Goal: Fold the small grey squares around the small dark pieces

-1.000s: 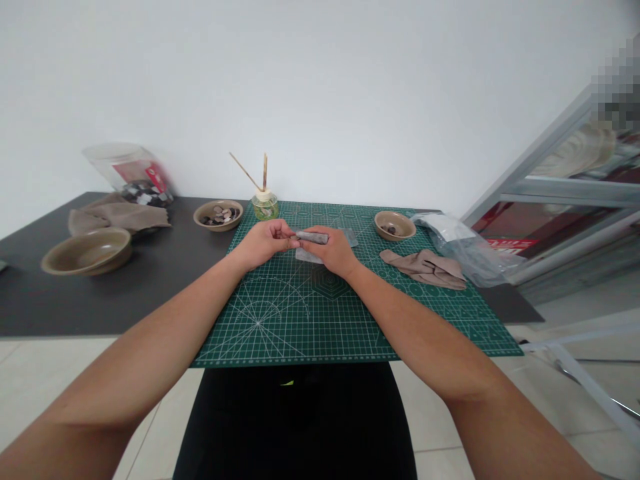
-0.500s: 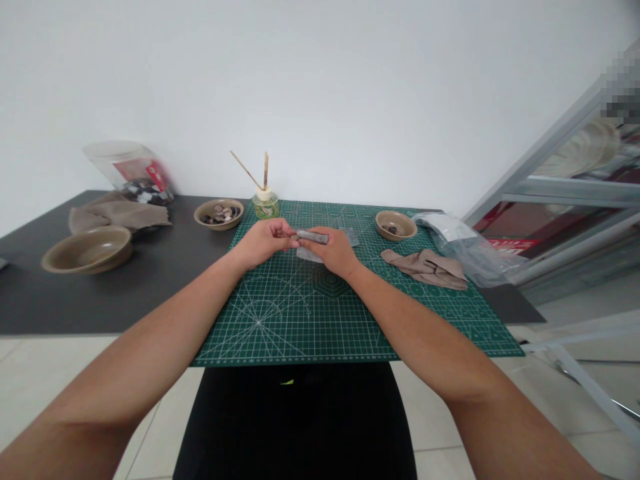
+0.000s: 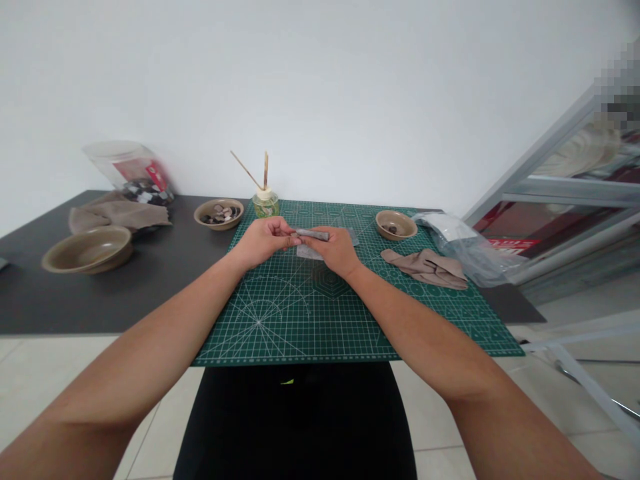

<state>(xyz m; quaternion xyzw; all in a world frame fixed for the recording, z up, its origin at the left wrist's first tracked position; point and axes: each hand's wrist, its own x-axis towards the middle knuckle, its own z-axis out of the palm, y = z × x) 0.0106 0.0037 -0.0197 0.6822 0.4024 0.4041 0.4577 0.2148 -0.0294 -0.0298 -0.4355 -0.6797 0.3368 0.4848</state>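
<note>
My right hand point(image 3: 336, 250) is closed around a narrow grey strip point(image 3: 313, 235), which points left toward my other hand. At the strip's left end, my left hand point(image 3: 266, 241) pinches with thumb and forefinger; whatever sits between those fingertips is too small to make out. Both hands hover close together over the green cutting mat point(image 3: 280, 307). Under my right hand, a pale greyish sheet point(image 3: 306, 253) partly shows; the hand covers the rest of it.
To the left are a bowl of dark and light pieces point(image 3: 219, 215), a stick diffuser point(image 3: 266, 202), a larger bowl point(image 3: 87, 250), a brown cloth point(image 3: 120, 215) and a clear jar point(image 3: 135, 173). To the right lie a small bowl point(image 3: 396, 225), another cloth point(image 3: 427, 268) and a plastic bag point(image 3: 465, 250).
My fingers shift very slightly at the left end of the grey strip. Everything else stays where it was.
</note>
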